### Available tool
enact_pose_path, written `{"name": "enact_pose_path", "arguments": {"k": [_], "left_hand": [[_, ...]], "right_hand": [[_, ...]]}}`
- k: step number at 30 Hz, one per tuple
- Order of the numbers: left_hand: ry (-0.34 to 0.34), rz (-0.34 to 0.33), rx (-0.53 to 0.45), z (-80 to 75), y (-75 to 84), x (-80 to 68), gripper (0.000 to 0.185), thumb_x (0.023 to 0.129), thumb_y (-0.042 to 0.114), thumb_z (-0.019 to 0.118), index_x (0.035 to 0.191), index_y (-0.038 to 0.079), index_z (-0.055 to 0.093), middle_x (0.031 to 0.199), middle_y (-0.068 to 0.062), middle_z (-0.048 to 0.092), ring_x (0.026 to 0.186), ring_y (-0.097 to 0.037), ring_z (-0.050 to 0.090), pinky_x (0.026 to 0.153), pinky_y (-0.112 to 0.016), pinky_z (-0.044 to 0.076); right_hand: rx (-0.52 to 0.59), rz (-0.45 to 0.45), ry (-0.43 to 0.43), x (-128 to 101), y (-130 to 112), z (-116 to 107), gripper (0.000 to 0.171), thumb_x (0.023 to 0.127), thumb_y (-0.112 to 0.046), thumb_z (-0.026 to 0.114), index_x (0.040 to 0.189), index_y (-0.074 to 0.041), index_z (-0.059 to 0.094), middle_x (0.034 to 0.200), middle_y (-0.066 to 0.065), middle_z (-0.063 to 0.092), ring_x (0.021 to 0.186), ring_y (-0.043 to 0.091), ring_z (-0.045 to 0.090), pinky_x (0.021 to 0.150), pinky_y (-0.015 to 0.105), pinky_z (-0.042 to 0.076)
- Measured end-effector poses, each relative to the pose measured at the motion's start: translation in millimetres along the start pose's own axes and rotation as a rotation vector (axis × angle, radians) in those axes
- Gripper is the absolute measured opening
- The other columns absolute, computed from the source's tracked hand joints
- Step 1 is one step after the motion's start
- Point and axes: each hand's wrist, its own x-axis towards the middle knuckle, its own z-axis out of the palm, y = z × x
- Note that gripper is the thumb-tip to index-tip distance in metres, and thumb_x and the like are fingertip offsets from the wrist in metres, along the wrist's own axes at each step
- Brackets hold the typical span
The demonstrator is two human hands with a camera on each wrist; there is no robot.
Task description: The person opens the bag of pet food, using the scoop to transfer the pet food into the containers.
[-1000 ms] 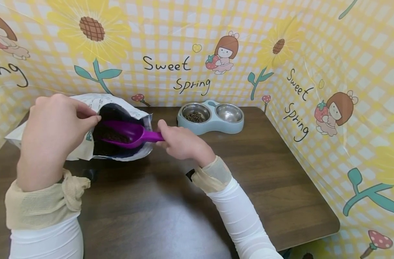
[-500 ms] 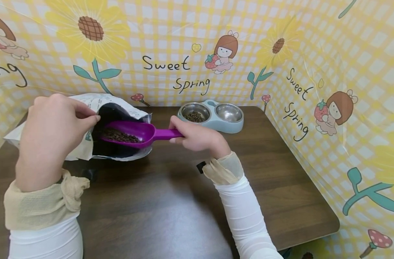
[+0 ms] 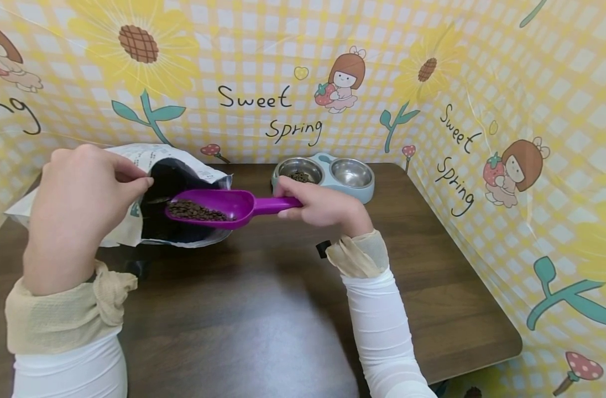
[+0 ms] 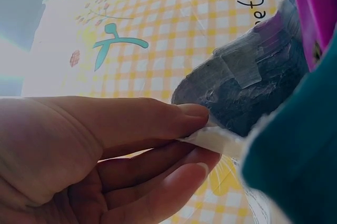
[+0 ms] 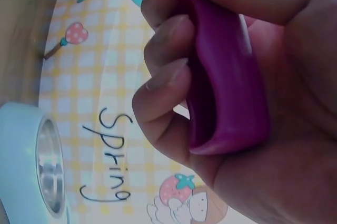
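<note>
A white pet-food bag (image 3: 134, 160) lies on its side at the table's left, its dark mouth facing right. My left hand (image 3: 79, 204) pinches the upper lip of the bag (image 4: 216, 140) and holds the mouth open. My right hand (image 3: 323, 204) grips the handle of a purple scoop (image 3: 218, 205) with fingers curled round the scoop handle (image 5: 221, 103). The scoop holds brown kibble (image 3: 196, 210) and hovers just outside the bag's mouth. A pale blue double bowl (image 3: 328, 178) stands behind my right hand; its left well holds some kibble, its right well is bare steel.
The dark wooden table (image 3: 263, 309) is walled on three sides by a yellow checked backdrop (image 3: 507, 110) with cartoon prints. The table's right edge runs close to the backdrop. A bowl rim (image 5: 31, 166) shows in the right wrist view.
My right hand has drawn the scoop out of the bag and to the right, now filled with kibble. The left hand has kept its pinch on the bag's lip.
</note>
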Motion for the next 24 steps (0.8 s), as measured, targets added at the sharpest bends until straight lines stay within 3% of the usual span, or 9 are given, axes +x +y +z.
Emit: {"name": "enact_pose_path", "arguments": {"k": [11, 24], "left_hand": [[0.01, -0.004, -0.006, -0.7, 0.6, -0.6, 0.02, 0.095, 0.018, 0.076, 0.101, 0.002, 0.086, 0.092, -0.021, 0.083, 0.094, -0.066, 0.063, 0.073, -0.064, 0.048], [0.019, -0.003, -0.004, 0.1, 0.9, -0.6, 0.02, 0.096, 0.017, 0.077, 0.102, 0.0, 0.085, 0.091, -0.022, 0.083, 0.094, -0.066, 0.062, 0.074, -0.066, 0.047]], "right_hand": [[0.044, -0.007, 0.005, -19.2, 18.9, -15.3, 0.019, 0.104, -0.015, 0.072, 0.115, -0.013, 0.056, 0.089, 0.002, 0.056, 0.083, 0.02, 0.053, 0.082, 0.034, 0.046], [0.111, 0.07, 0.023, -52.6, 40.7, -34.0, 0.018, 0.103, -0.014, 0.073, 0.113, -0.013, 0.059, 0.09, 0.006, 0.055, 0.086, 0.024, 0.051, 0.084, 0.037, 0.045]]}}
